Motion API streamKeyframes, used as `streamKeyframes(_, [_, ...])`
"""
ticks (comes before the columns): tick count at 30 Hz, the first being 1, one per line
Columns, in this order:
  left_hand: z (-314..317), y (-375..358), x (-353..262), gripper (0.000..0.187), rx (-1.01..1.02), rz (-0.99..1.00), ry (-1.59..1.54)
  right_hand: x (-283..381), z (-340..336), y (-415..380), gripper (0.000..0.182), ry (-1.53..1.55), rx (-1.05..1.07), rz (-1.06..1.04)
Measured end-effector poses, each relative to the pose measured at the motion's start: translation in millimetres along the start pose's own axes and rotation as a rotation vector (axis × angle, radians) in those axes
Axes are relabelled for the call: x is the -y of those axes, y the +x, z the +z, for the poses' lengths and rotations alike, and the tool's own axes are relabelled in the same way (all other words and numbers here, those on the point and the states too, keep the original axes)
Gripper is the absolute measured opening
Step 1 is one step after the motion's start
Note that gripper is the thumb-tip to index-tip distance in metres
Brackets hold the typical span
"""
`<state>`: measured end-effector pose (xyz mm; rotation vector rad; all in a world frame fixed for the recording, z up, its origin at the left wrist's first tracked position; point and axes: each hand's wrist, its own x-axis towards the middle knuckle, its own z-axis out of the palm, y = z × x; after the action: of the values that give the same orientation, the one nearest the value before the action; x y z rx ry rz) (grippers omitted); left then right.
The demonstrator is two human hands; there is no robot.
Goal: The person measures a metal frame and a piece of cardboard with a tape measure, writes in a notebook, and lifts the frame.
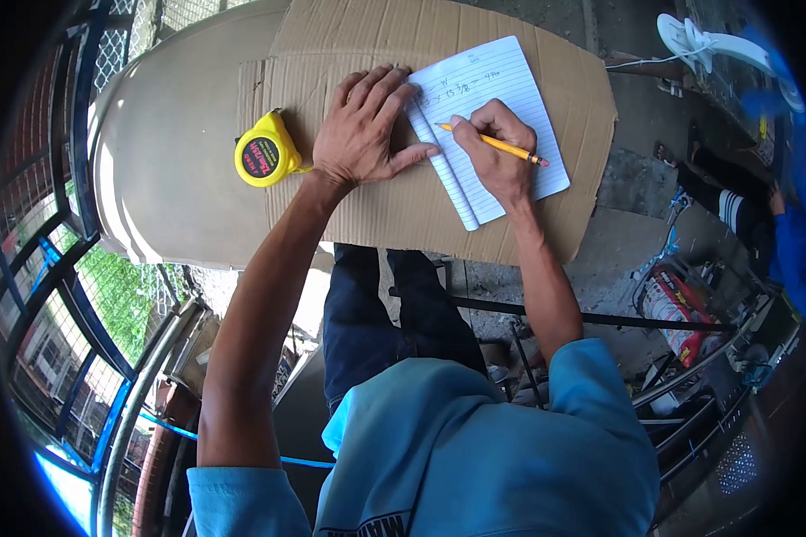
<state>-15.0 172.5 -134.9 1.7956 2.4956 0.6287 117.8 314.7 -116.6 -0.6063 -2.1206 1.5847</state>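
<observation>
My right hand [497, 150] grips a yellow pencil [509, 147], its tip at the lined page of a notepad [533, 112]. Handwritten figures run across the upper part of that page. The notepad's turned-over pages form a roll along its left edge. Palm down, my left hand [364, 125] lies with fingers stretched on the cardboard [367, 215], its fingertips and thumb at the notepad's left edge. A yellow tape measure [267, 152] sits on the cardboard's left side, close to my left wrist.
Under the cardboard is a rounded beige surface [170, 134]. A white slipper-like object [690, 40] with a cord is at upper right. Another person's leg [730, 201] shows at right, above a red and white sack [676, 304]. Metal bars [546, 311] cross below the cardboard.
</observation>
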Motion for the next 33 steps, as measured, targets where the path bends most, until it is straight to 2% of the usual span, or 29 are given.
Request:
streamKeyframes(4, [0.5,-0.7,-0.8,0.077,-0.004,-0.004,-0.001,0.9,2.9,0.9,0.019,0.014,0.014,0.022])
streamKeyframes(6, [0.9,0.8,0.9,0.077,-0.01,-0.003,0.004,14.3,19.0,2.4,0.017,0.254,-0.04,0.063])
streamKeyframes(7, [1.2,-0.4,0.6,0.08,0.011,-0.013,-0.01,11.0,17.6,0.9,0.017,0.255,-0.037,0.067])
streamKeyframes(9, [2.5,-1.7,1.6,0.083,0.032,-0.026,-0.024,-3.6,8.2,-1.0,0.016,0.11,0.026,0.01])
streamKeyframes(13, [3.4,-2.8,1.8,0.084,0.028,-0.027,-0.01,-3.4,-11.1,-2.9,0.02,0.022,-0.067,0.069])
streamKeyframes(17, [5.3,-3.4,2.0,0.085,0.027,-0.027,0.008,-2.0,-1.4,-2.3,0.021,0.0,-0.066,0.056])
streamKeyframes(19, [5.7,-2.8,3.2,0.084,0.022,-0.024,0.01,-2.1,5.1,-2.7,0.022,-0.011,0.001,-0.047])
streamKeyframes(27, [4.0,-2.3,2.0,0.082,0.015,-0.026,-0.01,-6.7,3.8,-1.9,0.021,-0.036,0.025,-0.127])
streamKeyframes(30, [2.2,-1.5,0.4,0.081,0.011,-0.029,-0.017,-2.2,6.7,-0.9,0.021,-0.204,0.023,-0.247])
streamKeyframes(33, [-1.6,1.2,0.3,0.076,-0.019,-0.011,-0.009,-5.6,5.1,0.2,0.022,-0.134,0.045,-0.189])
